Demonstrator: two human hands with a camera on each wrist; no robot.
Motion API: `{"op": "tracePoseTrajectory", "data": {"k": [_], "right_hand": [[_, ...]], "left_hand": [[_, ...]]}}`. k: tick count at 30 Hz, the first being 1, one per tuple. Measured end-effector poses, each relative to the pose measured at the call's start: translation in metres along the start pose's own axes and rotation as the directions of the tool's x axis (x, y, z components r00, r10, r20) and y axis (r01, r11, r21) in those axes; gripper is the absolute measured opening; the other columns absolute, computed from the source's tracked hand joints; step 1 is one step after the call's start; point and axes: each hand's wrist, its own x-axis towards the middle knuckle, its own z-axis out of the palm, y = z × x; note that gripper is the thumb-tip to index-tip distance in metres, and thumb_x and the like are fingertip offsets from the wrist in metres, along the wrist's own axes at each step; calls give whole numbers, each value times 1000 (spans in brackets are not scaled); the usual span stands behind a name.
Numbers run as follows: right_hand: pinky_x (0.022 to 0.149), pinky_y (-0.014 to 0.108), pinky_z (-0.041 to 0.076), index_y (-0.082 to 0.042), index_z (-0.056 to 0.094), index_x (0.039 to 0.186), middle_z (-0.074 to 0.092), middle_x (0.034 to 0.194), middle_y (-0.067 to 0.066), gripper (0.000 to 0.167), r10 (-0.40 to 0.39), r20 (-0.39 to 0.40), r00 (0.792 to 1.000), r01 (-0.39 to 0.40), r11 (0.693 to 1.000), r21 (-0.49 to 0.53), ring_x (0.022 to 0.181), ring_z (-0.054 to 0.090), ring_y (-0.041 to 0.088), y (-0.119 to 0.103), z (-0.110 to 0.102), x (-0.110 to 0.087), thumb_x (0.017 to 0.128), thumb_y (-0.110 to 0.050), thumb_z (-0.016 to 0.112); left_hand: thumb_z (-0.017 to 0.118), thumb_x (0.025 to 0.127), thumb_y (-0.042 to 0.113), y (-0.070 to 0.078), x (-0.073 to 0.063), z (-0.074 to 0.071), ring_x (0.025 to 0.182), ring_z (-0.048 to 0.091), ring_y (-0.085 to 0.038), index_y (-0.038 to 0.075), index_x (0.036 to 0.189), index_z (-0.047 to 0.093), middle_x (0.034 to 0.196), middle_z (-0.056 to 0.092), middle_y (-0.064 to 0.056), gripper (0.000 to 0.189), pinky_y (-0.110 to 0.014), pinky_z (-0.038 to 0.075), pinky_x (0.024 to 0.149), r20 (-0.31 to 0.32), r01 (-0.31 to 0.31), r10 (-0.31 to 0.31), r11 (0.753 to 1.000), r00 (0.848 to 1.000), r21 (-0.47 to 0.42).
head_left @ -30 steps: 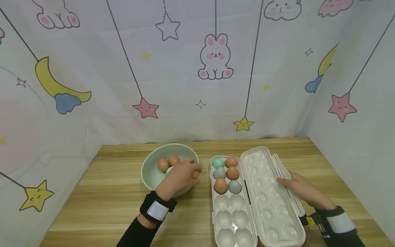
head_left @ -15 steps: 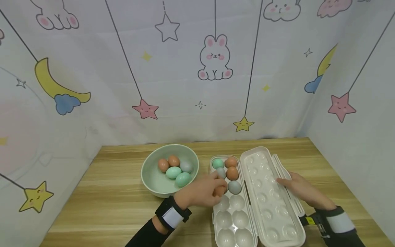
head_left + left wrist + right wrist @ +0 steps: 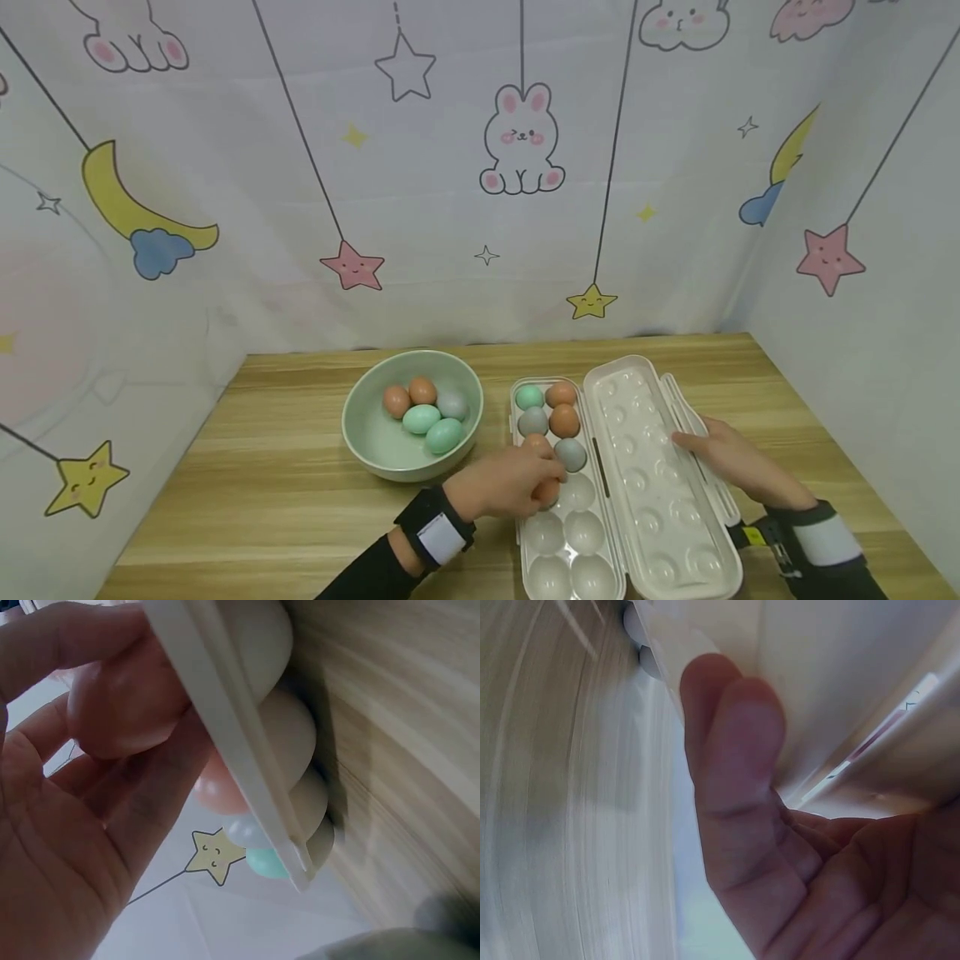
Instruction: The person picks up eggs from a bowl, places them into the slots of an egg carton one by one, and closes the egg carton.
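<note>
In the head view my left hand (image 3: 506, 483) pinches a brown egg (image 3: 547, 493) at the left-hand cup of the carton's fourth row. The left wrist view shows that egg (image 3: 124, 701) between thumb and fingers, right at the carton's rim (image 3: 225, 742). Behind it, the far rows of the egg carton (image 3: 546, 533) hold several brown, grey-blue and green eggs, while the near cups are bare. My right hand (image 3: 742, 468) grips the outer edge of the carton's opened lid (image 3: 648, 475), its thumb over the inner face. In the right wrist view, fingers (image 3: 742, 742) curl at the lid's edge.
Left of the carton stands a pale green bowl (image 3: 354, 446) with two brown eggs, two green eggs (image 3: 445, 436) and a grey-blue egg (image 3: 452, 404). A wooden table (image 3: 247, 500) lies beneath everything, with a printed curtain (image 3: 420, 308) behind and at both sides.
My left hand has carried a brown egg out of the bowl, rightward and down to the carton's fourth row. My right hand has stayed at the lid.
</note>
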Motion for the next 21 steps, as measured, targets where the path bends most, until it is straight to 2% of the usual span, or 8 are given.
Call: {"op": "tracePoseTrajectory", "data": {"k": [5,11,21], "right_hand": [[61,44,54,16,13,142,63,94,17,60,1,17,1000,-1,1000,3,77,66,31,0,-1,-1,100,-18,41],[61,44,54,17,15,141,63,92,17,59,-2,16,1000,2,1000,9,76,66,31,0,0,-1,100,-18,41],[61,44,54,16,16,141,62,92,17,59,8,11,1000,-8,1000,2,77,66,31,0,0,-1,100,-19,41]], "left_hand": [[74,70,4,1,3,3,63,42,-4,22,87,58,76,45,12,29,-14,33,51,40,-6,3,997,999,74],[72,66,-1,4,3,5,61,39,-4,22,72,51,72,42,13,32,-16,30,44,18,-24,22,992,1000,127],[71,63,-4,8,5,7,61,38,-4,22,68,48,75,43,14,36,-19,30,41,23,-4,0,989,1000,149]]}}
